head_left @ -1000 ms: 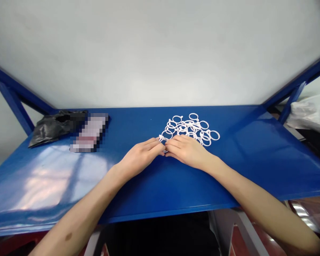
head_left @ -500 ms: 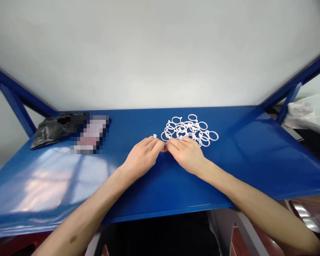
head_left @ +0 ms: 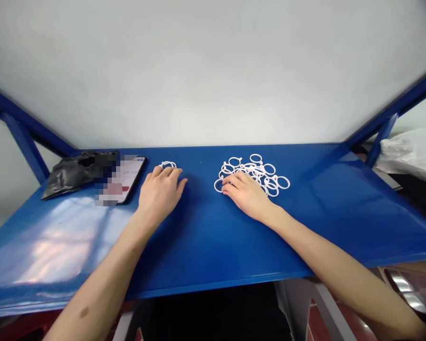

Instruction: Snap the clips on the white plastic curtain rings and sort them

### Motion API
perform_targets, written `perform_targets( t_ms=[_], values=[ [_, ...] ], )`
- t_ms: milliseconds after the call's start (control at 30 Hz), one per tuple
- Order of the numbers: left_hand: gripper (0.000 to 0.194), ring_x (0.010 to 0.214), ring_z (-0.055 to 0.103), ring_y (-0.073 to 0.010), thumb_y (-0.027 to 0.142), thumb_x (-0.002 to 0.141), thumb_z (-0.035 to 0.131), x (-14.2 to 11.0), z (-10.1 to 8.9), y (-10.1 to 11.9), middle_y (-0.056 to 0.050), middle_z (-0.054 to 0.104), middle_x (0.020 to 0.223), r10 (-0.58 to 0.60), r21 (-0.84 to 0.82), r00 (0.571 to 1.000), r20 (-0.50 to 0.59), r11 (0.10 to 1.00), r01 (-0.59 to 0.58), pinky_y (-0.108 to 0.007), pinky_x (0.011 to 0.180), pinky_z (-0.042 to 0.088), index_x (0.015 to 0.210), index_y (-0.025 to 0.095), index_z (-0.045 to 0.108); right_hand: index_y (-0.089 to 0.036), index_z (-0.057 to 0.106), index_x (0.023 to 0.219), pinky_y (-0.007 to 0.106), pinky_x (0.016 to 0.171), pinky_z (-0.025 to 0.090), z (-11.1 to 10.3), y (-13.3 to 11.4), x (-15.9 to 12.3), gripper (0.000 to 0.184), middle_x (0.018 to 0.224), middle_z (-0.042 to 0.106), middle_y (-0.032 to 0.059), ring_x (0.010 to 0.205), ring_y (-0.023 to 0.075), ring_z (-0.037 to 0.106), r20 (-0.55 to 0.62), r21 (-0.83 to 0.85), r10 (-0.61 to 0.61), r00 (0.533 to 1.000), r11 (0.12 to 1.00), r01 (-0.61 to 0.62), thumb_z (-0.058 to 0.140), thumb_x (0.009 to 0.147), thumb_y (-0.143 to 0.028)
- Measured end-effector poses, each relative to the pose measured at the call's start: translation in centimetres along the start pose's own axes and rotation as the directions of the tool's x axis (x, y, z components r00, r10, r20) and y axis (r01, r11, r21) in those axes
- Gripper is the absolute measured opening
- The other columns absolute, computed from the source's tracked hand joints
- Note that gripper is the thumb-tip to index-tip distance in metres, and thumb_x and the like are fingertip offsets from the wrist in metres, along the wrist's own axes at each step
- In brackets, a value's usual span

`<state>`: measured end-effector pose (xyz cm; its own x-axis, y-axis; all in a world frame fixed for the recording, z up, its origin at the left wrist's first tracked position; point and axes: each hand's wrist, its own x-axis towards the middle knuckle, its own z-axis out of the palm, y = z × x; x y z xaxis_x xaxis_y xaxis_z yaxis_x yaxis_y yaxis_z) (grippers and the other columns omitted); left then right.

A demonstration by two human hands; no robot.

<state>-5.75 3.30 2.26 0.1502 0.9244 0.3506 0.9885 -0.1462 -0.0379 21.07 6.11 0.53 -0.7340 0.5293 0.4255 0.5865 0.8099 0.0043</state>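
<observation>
From where I stand, a heap of white curtain rings [head_left: 258,169], each with a small eyelet, lies on the blue worktop [head_left: 206,251], just right of its middle. The right hand [head_left: 242,189] lies over the heap's near left side, fingers bent; I can't tell whether it grips any. Well apart to the left, the left hand [head_left: 161,187] is loosely spread, thumb clear of the fingers, beside a few more rings [head_left: 169,163]. Left of that lie a phone [head_left: 133,171] and a black plastic bag [head_left: 69,175].
</observation>
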Motion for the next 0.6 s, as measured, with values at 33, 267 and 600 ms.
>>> perform_targets(
  t_ms=[33,267,600],
  values=[
    [0.034,0.110,0.060,-0.0357,0.034,0.099,0.054,0.0,-0.1,0.4,-0.014,0.073,0.115,0.013,-0.012,1.000,0.004,1.000,-0.013,-0.048,0.090,0.051,0.122,0.013,0.069,-0.016,0.071,0.099,0.040,0.087,0.053,-0.2,-0.1,0.0,0.024,0.107,0.073,0.0086,0.099,0.0232,0.059,0.001,0.026,-0.013,1.000,1.000,0.013,0.048,0.105,-0.021],
    [0.030,0.106,0.062,-0.0294,0.034,0.100,0.053,-0.4,0.8,1.6,-0.011,0.072,0.113,0.223,-0.172,0.973,0.068,0.963,-0.208,-0.046,0.097,0.051,0.119,0.016,0.068,-0.012,0.067,0.106,0.039,0.087,0.053,-1.6,1.6,1.3,0.023,0.102,0.069,0.0121,0.098,0.0236,0.061,0.014,0.036,0.054,0.998,0.998,-0.054,0.045,0.105,-0.019],
    [0.024,0.100,0.062,-0.0247,0.030,0.099,0.056,-0.6,0.9,2.2,-0.010,0.070,0.114,0.357,-0.272,0.932,0.066,0.905,-0.327,-0.041,0.088,0.054,0.116,0.017,0.066,-0.015,0.070,0.104,0.040,0.088,0.047,-1.6,3.7,3.2,0.021,0.104,0.070,0.0095,0.100,0.0266,0.057,0.220,-0.037,0.113,0.969,0.993,-0.108,0.073,0.091,-0.030]
  ],
)
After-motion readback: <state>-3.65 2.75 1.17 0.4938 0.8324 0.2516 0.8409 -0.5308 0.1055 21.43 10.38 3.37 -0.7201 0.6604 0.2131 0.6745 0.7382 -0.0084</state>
